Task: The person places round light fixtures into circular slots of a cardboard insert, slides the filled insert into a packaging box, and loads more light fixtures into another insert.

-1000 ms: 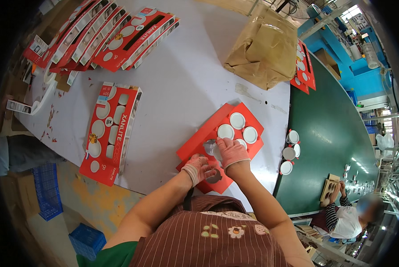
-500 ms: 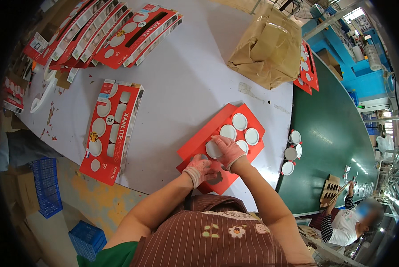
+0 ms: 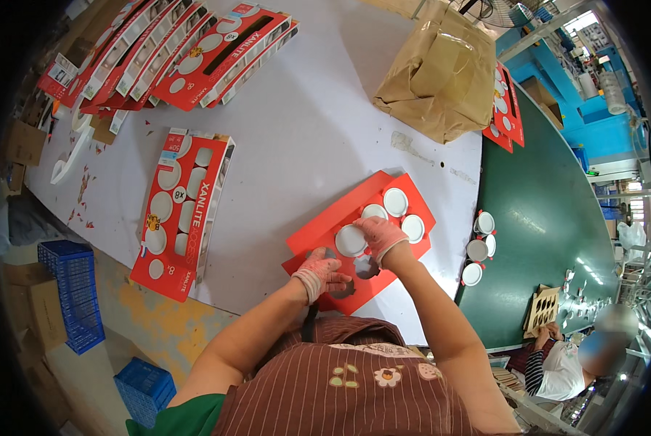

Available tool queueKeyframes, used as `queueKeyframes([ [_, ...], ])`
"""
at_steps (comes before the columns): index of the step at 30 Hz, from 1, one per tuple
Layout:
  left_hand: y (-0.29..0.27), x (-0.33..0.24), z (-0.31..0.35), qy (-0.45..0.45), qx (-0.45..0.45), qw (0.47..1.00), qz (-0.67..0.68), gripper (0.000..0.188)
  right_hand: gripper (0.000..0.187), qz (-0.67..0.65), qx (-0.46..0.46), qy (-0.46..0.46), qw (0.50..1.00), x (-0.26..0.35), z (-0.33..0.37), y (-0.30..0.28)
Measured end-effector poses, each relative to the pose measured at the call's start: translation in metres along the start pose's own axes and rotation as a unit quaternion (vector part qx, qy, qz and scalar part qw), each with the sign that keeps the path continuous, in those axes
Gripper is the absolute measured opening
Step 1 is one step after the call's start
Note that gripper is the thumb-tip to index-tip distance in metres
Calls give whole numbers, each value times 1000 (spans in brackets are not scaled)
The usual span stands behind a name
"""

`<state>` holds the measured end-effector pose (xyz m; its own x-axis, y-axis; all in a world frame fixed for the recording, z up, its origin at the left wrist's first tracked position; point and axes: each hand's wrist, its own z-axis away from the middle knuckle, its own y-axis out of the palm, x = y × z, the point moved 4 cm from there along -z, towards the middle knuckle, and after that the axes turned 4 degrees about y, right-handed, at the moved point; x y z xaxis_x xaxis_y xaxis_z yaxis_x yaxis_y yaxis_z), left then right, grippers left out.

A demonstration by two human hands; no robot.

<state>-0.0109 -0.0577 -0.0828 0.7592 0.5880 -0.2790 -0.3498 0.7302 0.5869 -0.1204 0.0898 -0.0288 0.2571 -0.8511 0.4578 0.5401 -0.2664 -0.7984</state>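
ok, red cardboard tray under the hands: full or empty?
Partly full: the red cardboard tray holds round white discs, but two roundish cut-outs nearer the apron show none.

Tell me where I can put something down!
The white table is bare between the single red box, the brown parcel and the red cardboard insert. The green surface is bare just right of the nearby white discs. It's crowded at the upper left, with heaped red boxes, and at the insert, where the left hand and right hand are.
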Motion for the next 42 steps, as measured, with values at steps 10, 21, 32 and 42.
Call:
queueKeyframes([
  [10,8,-11,-4,-27,-14,997,-76,75,31,-238,-7,-30,971,-51,-38,40],
  [21,-1,-14,-4,4,11,999,-35,60,29,29,-152,-58,986,6,37,17],
  [32,10,-29,-1,37,55,998,-8,51,33,-37,-241,131,961,-51,85,-1],
  [42,-46,-11,4,165,-133,957,-197,54,83,-83,-244,638,725,-239,226,-50],
])
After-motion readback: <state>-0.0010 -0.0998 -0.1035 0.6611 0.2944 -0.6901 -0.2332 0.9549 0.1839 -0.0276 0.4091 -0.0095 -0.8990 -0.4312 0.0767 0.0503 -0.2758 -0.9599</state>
